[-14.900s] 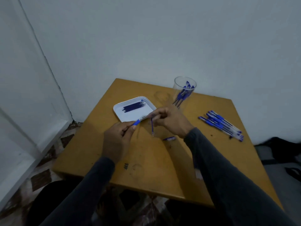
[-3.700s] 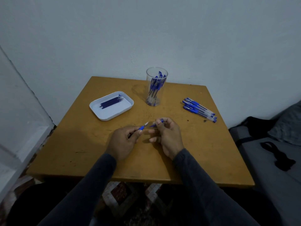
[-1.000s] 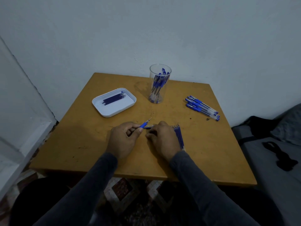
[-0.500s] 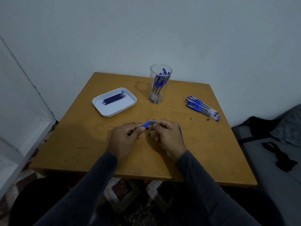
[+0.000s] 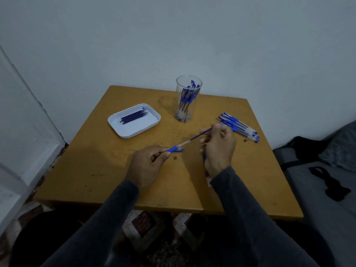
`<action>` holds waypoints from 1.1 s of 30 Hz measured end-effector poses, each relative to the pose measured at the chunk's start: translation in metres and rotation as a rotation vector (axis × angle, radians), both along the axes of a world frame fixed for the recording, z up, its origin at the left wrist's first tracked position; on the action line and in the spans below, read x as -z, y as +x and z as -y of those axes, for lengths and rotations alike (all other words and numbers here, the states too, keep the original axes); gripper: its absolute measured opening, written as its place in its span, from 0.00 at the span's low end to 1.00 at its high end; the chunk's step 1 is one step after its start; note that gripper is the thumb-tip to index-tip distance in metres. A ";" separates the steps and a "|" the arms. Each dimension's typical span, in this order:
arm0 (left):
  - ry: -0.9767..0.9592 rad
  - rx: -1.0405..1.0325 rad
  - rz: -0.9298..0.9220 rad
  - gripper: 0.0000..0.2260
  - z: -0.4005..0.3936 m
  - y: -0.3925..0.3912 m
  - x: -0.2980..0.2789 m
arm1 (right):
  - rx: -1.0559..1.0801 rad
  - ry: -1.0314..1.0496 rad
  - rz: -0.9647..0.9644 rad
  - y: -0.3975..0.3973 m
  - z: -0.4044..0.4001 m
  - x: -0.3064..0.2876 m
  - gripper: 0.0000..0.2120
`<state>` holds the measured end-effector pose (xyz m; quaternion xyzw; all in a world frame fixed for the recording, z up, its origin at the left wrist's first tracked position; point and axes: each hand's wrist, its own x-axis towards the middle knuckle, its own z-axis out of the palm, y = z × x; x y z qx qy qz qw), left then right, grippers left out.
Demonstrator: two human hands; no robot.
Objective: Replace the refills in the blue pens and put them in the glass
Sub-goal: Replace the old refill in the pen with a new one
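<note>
Refill (image 5: 201, 134) now drawn out, glass (image 5: 187, 99) holding pens

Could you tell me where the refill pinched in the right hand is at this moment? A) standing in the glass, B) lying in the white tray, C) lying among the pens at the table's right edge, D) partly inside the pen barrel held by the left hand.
D: the right hand pinches the far end of the refill, whose near end sits in the pen barrel gripped by the left hand, above the table.
</note>
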<state>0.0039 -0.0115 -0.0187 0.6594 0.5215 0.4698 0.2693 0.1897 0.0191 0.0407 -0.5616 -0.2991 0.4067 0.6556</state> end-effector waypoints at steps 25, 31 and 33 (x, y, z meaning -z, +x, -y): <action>-0.035 -0.017 -0.084 0.10 -0.003 0.000 0.003 | -0.222 -0.545 1.082 0.057 0.001 0.037 0.11; -0.030 -0.021 -0.081 0.10 -0.001 0.001 0.000 | -0.211 -0.508 1.117 0.057 0.004 0.040 0.11; -0.030 -0.023 -0.086 0.10 0.000 0.001 0.000 | -0.210 -0.504 1.138 0.057 0.003 0.040 0.12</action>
